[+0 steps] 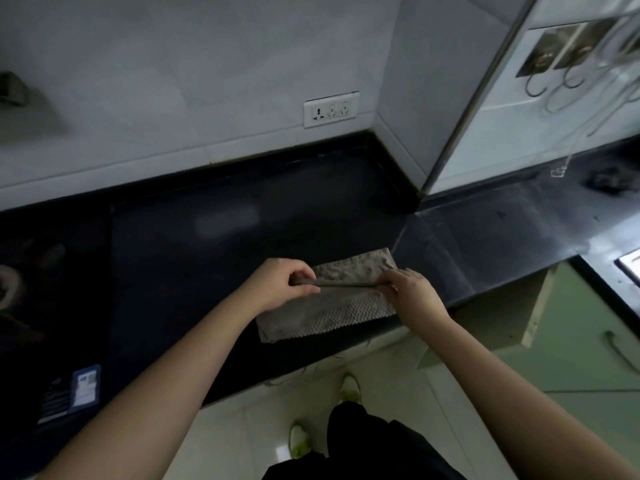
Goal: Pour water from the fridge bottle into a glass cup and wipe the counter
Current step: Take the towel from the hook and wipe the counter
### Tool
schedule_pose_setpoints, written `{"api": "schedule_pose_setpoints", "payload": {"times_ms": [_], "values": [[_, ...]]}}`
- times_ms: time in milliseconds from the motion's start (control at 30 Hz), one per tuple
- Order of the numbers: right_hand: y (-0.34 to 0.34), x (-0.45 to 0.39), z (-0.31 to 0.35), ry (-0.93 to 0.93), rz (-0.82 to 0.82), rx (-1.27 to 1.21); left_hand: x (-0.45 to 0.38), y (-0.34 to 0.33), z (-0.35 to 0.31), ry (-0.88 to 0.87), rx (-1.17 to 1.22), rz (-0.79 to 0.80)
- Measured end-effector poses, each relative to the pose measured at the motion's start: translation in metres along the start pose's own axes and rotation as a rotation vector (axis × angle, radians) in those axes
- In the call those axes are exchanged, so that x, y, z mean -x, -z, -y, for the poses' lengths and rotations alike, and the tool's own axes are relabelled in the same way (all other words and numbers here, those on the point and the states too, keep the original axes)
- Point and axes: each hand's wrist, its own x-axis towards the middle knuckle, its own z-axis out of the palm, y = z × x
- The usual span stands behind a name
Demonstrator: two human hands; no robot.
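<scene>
A grey textured cloth (pixel 325 315) lies on the black counter (pixel 242 237) near its front edge, with a raised fold running across its middle. My left hand (pixel 280 284) pinches the left end of that fold. My right hand (pixel 414 292) pinches the right end. The far half of the cloth lies flat beyond the fold, the near half flat towards me. No bottle or glass cup is in view.
A gas stove (pixel 31 282) sits at the left of the counter. A white wall socket (pixel 331 109) is on the tiled back wall. Metal hooks (pixel 568 81) hang at the upper right. A green cabinet front (pixel 588 344) with a handle lies to the lower right.
</scene>
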Motion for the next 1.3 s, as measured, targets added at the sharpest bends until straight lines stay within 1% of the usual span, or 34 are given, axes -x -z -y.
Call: {"api": "schedule_pose_setpoints", "payload": {"times_ms": [100,200,300,433,667,767,900,1067,1167,1300], "values": [[0.019,0.011,0.005,-0.030,-0.019,0.009,0.001,0.009,-0.022,-0.033,-0.027,0.012],[0.043,0.022,0.013,-0.061,-0.048,-0.013,0.001,0.023,-0.046,-0.097,-0.061,-0.047],[0.072,0.035,0.017,-0.094,-0.136,-0.054,0.000,0.036,-0.075,-0.170,-0.048,-0.114],[0.106,0.046,0.018,-0.128,-0.247,-0.119,0.000,0.042,-0.112,-0.233,-0.071,-0.151],[0.155,0.062,-0.008,-0.089,-0.346,-0.166,-0.009,0.043,-0.170,-0.318,-0.083,-0.232],[0.176,0.067,-0.023,-0.092,-0.383,-0.162,-0.016,0.041,-0.201,-0.371,-0.139,-0.261],[0.208,0.076,-0.048,-0.068,-0.449,-0.169,-0.023,0.028,-0.244,-0.374,-0.126,-0.302],[0.238,0.089,-0.086,-0.079,-0.453,-0.199,-0.032,-0.007,-0.281,-0.373,-0.075,-0.330],[0.249,0.093,-0.105,-0.081,-0.462,-0.201,-0.039,-0.022,-0.298,-0.378,-0.089,-0.321],[0.265,0.093,-0.122,-0.074,-0.430,-0.196,-0.050,-0.031,-0.316,-0.418,-0.118,-0.318]]}}
